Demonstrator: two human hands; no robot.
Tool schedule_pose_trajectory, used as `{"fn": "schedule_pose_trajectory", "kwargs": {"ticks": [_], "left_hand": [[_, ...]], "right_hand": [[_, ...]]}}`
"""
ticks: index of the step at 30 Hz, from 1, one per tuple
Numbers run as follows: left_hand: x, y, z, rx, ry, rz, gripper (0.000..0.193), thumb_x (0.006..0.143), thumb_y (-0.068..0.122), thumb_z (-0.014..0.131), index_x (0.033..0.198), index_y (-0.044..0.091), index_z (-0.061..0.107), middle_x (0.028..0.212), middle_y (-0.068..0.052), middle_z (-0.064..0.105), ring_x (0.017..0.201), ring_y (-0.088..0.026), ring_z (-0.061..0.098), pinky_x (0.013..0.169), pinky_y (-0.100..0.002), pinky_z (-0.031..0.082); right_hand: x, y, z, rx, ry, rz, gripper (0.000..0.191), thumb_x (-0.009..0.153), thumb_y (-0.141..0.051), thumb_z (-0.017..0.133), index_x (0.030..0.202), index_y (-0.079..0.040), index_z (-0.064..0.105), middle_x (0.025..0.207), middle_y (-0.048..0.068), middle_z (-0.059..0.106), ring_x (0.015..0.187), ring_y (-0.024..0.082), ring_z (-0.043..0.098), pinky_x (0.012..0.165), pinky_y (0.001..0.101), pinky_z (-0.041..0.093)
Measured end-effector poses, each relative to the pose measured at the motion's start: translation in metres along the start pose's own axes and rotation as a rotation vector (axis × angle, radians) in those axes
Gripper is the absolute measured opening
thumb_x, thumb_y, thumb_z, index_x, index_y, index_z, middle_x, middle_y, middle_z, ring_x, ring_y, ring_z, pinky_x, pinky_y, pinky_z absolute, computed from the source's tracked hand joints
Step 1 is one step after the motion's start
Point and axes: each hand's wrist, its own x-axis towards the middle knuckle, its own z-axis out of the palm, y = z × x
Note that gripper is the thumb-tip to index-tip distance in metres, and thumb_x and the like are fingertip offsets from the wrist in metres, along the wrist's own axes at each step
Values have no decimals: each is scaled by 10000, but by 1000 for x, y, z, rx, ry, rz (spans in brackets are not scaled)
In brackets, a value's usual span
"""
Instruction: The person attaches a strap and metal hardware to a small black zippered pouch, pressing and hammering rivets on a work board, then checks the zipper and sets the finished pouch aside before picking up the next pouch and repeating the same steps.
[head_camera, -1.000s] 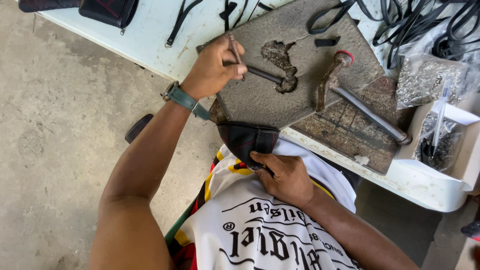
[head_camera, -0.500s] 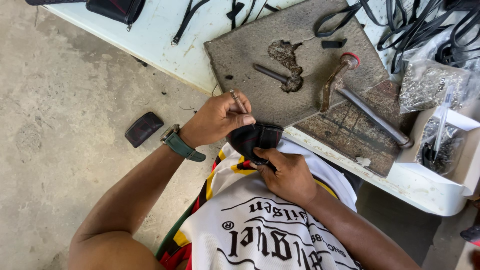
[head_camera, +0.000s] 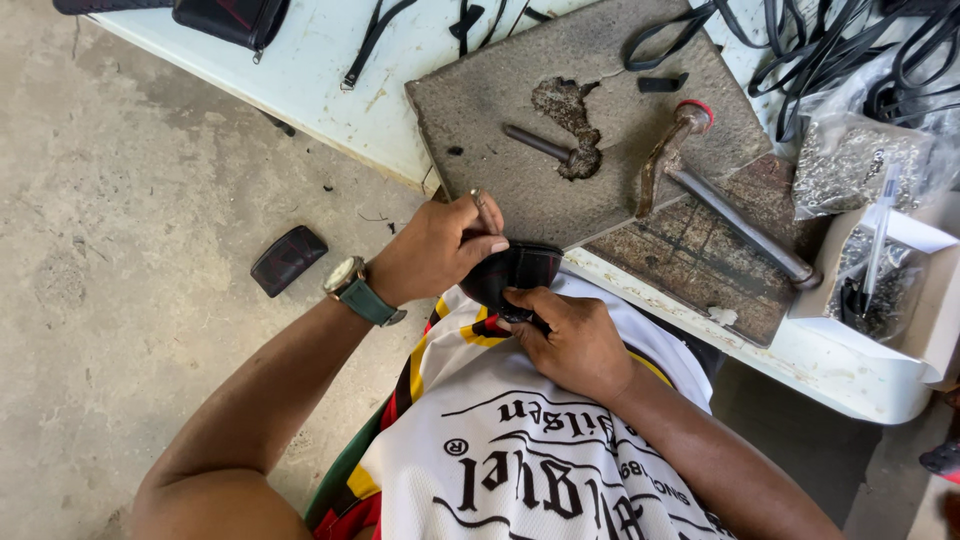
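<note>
Both my hands grip a small black leather pouch (head_camera: 525, 268) just below the front edge of a grey work slab (head_camera: 600, 90). My left hand (head_camera: 435, 248), with a green-strapped watch on the wrist, pinches the pouch's left side between thumb and fingers. My right hand (head_camera: 570, 335) holds it from underneath, against my white printed shirt. A short metal punch (head_camera: 540, 145) lies on the slab beside a rough dark patch.
A rusty hammer (head_camera: 725, 205) lies across the slab and a worn board on the white table (head_camera: 330, 75). Black straps, bags of metal parts and a white box with a pen sit at right. A black pouch (head_camera: 287, 260) lies on the concrete floor.
My left hand left the punch on the slab, came down to the black pouch and now grips it with the right hand. The pouch sits slightly higher, near the slab's edge.
</note>
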Motion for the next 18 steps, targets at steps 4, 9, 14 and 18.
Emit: {"fn": "schedule_pose_trajectory", "kwargs": {"ticks": [4,9,14,18], "left_hand": [[5,4,-4,8,-63,-8,169,949,114,697,1023,39,564,881,-107,748,846,-233,779,743,-338,592],[-1,6,0,125,-77,110,165,969,128,680,1031,40,555,934,-118,727,880,-325,730,758,-383,562],[1,1,0,168,-135,76,173,993,159,646,1053,49,527,932,-114,714,882,-337,712,746,-407,552],[-1,6,3,216,-138,164,168,978,173,641,1048,66,533,931,-136,678,889,-359,686,753,-438,536]], "right_hand": [[6,-10,-10,15,-41,29,362,826,-186,820,1130,-28,704,938,135,767,714,258,758,640,342,614],[3,14,-69,-245,215,76,522,861,-332,827,1276,-49,684,1080,133,743,878,237,719,733,372,614],[0,85,-107,-820,348,300,450,911,-354,806,1229,-49,716,1109,199,700,973,364,661,774,486,559],[3,113,-104,-751,405,264,268,961,-202,739,1211,-111,707,1111,157,720,1014,378,676,843,477,559]]}}
